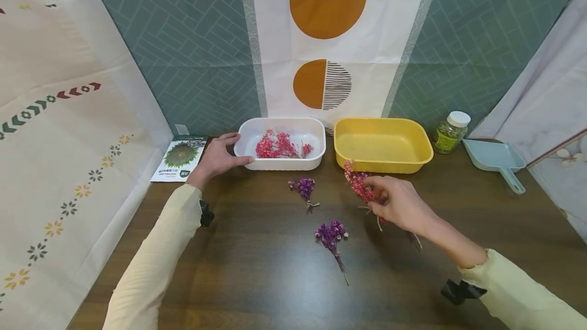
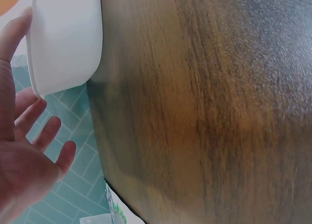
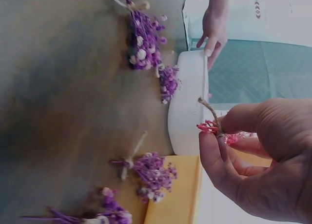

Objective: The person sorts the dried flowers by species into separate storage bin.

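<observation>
My right hand (image 1: 399,202) pinches a small bunch of pink dried flowers (image 1: 356,181) between thumb and fingers, in front of the yellow basin (image 1: 382,167). Twine ties its stems, as the right wrist view shows, where the hand hides part of the bunch. My left hand (image 1: 217,156) touches the left end of the white basin (image 1: 284,165), its thumb along the front rim and its other fingers loosely spread at the corner. Pink flower sprigs (image 1: 279,144) lie inside this basin. On the table are purple flower bunches, one (image 1: 303,187) near the white basin and another (image 1: 332,238) closer in.
More purple bunches (image 3: 153,173) lie near the yellow basin, partly hidden by the right hand in the head view. A lidded jar (image 1: 451,132) and a light-blue dustpan (image 1: 495,157) stand at the right. A sunflower-printed packet (image 1: 180,159) lies at the left.
</observation>
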The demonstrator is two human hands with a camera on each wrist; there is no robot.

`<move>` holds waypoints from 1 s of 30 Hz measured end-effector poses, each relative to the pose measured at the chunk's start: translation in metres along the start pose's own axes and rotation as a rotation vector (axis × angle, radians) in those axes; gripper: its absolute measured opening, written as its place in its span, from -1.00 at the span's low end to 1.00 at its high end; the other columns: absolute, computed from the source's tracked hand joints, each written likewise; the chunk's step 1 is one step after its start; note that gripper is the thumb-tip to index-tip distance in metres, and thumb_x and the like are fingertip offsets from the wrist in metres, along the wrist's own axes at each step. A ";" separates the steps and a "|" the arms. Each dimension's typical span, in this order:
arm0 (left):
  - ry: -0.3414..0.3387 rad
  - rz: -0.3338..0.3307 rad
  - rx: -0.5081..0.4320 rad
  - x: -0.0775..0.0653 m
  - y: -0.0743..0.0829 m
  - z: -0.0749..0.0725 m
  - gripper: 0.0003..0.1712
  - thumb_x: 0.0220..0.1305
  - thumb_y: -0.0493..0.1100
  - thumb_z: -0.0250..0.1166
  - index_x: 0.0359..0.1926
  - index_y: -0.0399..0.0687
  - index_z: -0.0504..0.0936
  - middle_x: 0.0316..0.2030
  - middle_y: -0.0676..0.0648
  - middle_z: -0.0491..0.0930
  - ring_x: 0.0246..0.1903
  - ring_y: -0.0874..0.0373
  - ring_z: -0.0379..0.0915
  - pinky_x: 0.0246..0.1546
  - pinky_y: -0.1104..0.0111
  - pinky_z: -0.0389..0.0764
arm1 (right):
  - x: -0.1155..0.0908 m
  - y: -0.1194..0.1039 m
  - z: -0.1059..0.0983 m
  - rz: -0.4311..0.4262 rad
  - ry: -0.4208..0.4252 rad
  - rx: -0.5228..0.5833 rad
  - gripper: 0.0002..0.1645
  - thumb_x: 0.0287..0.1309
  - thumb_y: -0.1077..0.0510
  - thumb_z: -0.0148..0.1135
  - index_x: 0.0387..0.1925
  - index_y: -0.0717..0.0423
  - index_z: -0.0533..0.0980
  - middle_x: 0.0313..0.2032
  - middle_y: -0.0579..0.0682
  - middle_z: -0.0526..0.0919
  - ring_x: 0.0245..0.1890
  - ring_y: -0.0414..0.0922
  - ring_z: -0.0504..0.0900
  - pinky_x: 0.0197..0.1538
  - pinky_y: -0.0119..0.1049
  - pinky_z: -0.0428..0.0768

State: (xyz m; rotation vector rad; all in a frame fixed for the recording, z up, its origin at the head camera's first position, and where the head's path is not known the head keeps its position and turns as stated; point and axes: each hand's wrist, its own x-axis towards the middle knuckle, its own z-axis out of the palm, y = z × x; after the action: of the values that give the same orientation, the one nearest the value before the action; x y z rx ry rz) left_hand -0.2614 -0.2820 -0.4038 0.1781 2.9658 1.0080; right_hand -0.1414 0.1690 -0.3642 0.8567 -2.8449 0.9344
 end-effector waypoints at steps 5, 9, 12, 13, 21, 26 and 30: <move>0.000 0.001 0.003 0.000 0.001 0.000 0.12 0.02 0.24 0.53 0.43 -0.32 0.32 0.44 -0.24 0.23 0.43 -0.19 0.08 0.33 -0.09 0.23 | 0.019 0.002 -0.003 -0.064 0.019 0.003 -0.46 -0.04 0.42 0.46 0.06 0.33 0.57 -0.41 -0.03 0.64 -0.49 -0.18 0.61 -0.40 -0.21 0.61; 0.006 0.007 0.010 0.000 0.001 0.000 0.11 0.03 0.23 0.53 0.43 -0.32 0.32 0.44 -0.23 0.23 0.43 -0.18 0.08 0.32 -0.07 0.25 | 0.033 0.001 -0.007 -0.056 0.001 0.006 -0.42 -0.03 0.42 0.46 0.10 0.32 0.56 -0.38 0.00 0.65 -0.47 -0.14 0.61 -0.36 -0.17 0.63; 0.011 0.009 0.012 0.001 0.001 0.000 0.11 0.03 0.22 0.54 0.42 -0.32 0.32 0.44 -0.23 0.24 0.42 -0.18 0.09 0.32 -0.06 0.26 | 0.042 0.000 -0.009 -0.046 -0.013 -0.004 -0.44 0.00 0.40 0.45 0.10 0.33 0.56 -0.41 -0.01 0.65 -0.49 -0.14 0.61 -0.34 -0.14 0.63; 0.012 0.009 0.013 0.001 0.001 0.000 0.11 0.03 0.22 0.54 0.42 -0.32 0.32 0.44 -0.23 0.24 0.42 -0.18 0.09 0.32 -0.06 0.26 | 0.045 0.000 -0.010 -0.049 -0.015 -0.011 -0.45 0.01 0.39 0.45 0.10 0.34 0.56 -0.41 -0.01 0.66 -0.50 -0.14 0.62 -0.34 -0.12 0.63; 0.015 0.010 0.001 -0.001 0.000 0.000 0.11 0.02 0.22 0.54 0.42 -0.33 0.33 0.43 -0.23 0.24 0.42 -0.18 0.11 0.31 -0.06 0.29 | 0.069 -0.009 -0.010 -0.030 -0.061 -0.042 -0.45 0.06 0.36 0.41 0.13 0.34 0.54 -0.37 0.04 0.68 -0.44 -0.09 0.64 -0.29 -0.08 0.64; 0.012 0.006 -0.006 -0.001 0.000 0.000 0.11 0.01 0.23 0.55 0.42 -0.32 0.33 0.44 -0.22 0.24 0.42 -0.18 0.11 0.30 -0.06 0.30 | 0.086 -0.013 -0.008 -0.040 -0.075 -0.073 -0.44 0.05 0.35 0.41 0.15 0.32 0.54 -0.36 0.06 0.66 -0.42 -0.06 0.64 -0.30 -0.10 0.63; 0.014 0.004 -0.011 -0.001 0.001 0.001 0.11 0.01 0.23 0.55 0.42 -0.31 0.33 0.44 -0.22 0.25 0.42 -0.17 0.11 0.31 -0.06 0.29 | 0.100 -0.015 -0.005 -0.049 -0.079 -0.064 -0.46 0.06 0.34 0.41 0.13 0.29 0.55 -0.40 0.05 0.64 -0.48 -0.09 0.60 -0.38 -0.16 0.59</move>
State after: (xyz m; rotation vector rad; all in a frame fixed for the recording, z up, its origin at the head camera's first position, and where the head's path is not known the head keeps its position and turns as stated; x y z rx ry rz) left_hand -0.2604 -0.2810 -0.4039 0.1784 2.9727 1.0308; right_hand -0.2191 0.1123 -0.3329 0.9732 -2.8872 0.8173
